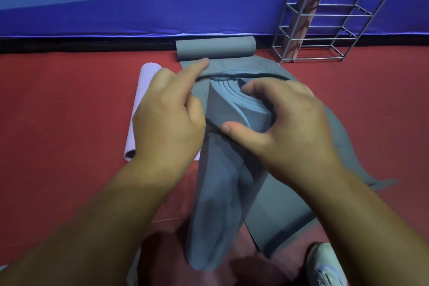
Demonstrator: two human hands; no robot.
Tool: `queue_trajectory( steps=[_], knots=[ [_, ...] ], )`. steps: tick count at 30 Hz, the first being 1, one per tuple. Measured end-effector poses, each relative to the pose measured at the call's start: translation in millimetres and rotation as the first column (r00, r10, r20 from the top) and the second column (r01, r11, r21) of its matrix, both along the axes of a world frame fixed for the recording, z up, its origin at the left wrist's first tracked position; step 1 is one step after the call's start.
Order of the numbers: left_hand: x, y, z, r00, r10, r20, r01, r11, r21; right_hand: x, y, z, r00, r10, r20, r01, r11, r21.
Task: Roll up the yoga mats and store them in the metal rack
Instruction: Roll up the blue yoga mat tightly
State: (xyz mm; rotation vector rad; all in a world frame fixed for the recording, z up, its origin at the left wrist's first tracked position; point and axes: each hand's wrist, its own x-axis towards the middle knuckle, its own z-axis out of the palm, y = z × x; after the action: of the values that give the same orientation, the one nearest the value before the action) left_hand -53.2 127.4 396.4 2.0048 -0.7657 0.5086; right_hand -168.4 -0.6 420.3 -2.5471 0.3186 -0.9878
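A rolled grey-blue yoga mat stands on end in front of me, its spiral top facing up. My right hand grips the top of the roll, thumb on its side. My left hand pinches a black cord stretched across the roll's top, index finger extended. Another grey mat lies flat on the floor behind the roll, its far end curled into a roll. The metal rack stands at the back right with a pink rolled mat upright inside.
A lilac rolled mat lies on the red floor to the left. A blue banner wall runs along the back. My shoe shows at the bottom right.
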Motion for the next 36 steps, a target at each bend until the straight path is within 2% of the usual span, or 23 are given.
queue_trajectory(
  steps=[3, 5, 7, 11, 14, 16, 18, 21, 23, 24, 25, 26, 28, 30, 33, 36],
  knots=[
    [15.3, 3.5, 3.3, 0.998, 0.0, -0.064, 0.004, 0.998, 0.061, -4.4, 4.3, 0.2, 0.997, 0.075, -0.022, -0.075, 0.997, -0.017],
    [21.5, 5.2, 8.0, 0.987, -0.021, -0.16, 0.019, 1.0, -0.017, -7.6, 7.1, 0.4, 0.994, 0.103, -0.027, -0.103, 0.994, -0.02],
    [25.8, 6.9, 11.8, 0.978, -0.086, -0.189, 0.068, 0.992, -0.102, -10.6, 8.7, 0.8, 0.993, 0.115, -0.029, -0.116, 0.993, -0.022],
    [29.3, 8.7, 12.5, 0.99, -0.1, -0.098, 0.102, 0.995, 0.019, -15.5, 9.9, 1.0, 0.993, 0.112, -0.037, -0.113, 0.993, -0.023],
    [30.0, 4.2, 9.8, 0.976, -0.099, -0.193, 0.12, 0.988, 0.099, -17.6, 11.4, 0.7, 0.991, 0.131, -0.038, -0.132, 0.991, -0.028],
    [31.3, 0.9, 10.4, 0.896, -0.188, -0.403, 0.21, 0.978, 0.011, -19.2, 12.8, 0.1, 0.986, 0.161, -0.032, -0.162, 0.986, -0.036],
    [31.9, -1.2, 14.7, 0.753, -0.304, -0.584, 0.267, 0.952, -0.152, -20.8, 14.2, 0.0, 0.979, 0.198, -0.039, -0.2, 0.979, -0.048],
    [33.8, -4.1, 21.5, 0.6, -0.397, -0.694, 0.273, 0.918, -0.289, -24.2, 14.8, 1.8, 0.964, 0.26, -0.057, -0.264, 0.962, -0.069],
    [34.8, -5.3, 21.4, 0.409, -0.441, -0.799, 0.256, 0.896, -0.364, -27.1, 14.8, 2.9, 0.954, 0.293, -0.062, -0.297, 0.952, -0.071],
    [34.6, -4.7, 20.5, 0.29, -0.446, -0.847, 0.267, 0.887, -0.376, -28.7, 14.5, 2.9, 0.952, 0.299, -0.06, -0.303, 0.95, -0.072],
    [34.9, -4.5, 16.5, 0.214, -0.43, -0.877, 0.284, 0.886, -0.365, -30.0, 13.7, 2.6, 0.952, 0.299, -0.056, -0.303, 0.95, -0.072],
    [37.1, -4.8, 9.4, 0.199, -0.404, -0.893, 0.313, 0.89, -0.332, -30.9, 12.5, 2.1, 0.954, 0.295, -0.052, -0.298, 0.952, -0.073],
    [38.1, -7.4, 1.2, 0.23, -0.342, -0.911, 0.359, 0.9, -0.248, -31.6, 9.1, 1.4, 0.958, 0.285, -0.045, -0.287, 0.956, -0.062],
    [38.9, -6.4, -1.0, 0.205, -0.312, -0.928, 0.413, 0.887, -0.206, -32.2, 4.2, 1.4, 0.961, 0.274, -0.044, -0.276, 0.96, -0.047],
    [41.4, -1.3, 7.3, 0.173, -0.342, -0.924, 0.493, 0.842, -0.219, -30.7, -0.9, 1.5, 0.968, 0.247, -0.046, -0.248, 0.969, -0.021],
    [38.6, 1.7, 13.6, 0.132, -0.389, -0.912, 0.496, 0.822, -0.279, -26.3, -0.8, 1.1, 0.965, 0.254, -0.061, -0.253, 0.967, 0.018]
  ],
)
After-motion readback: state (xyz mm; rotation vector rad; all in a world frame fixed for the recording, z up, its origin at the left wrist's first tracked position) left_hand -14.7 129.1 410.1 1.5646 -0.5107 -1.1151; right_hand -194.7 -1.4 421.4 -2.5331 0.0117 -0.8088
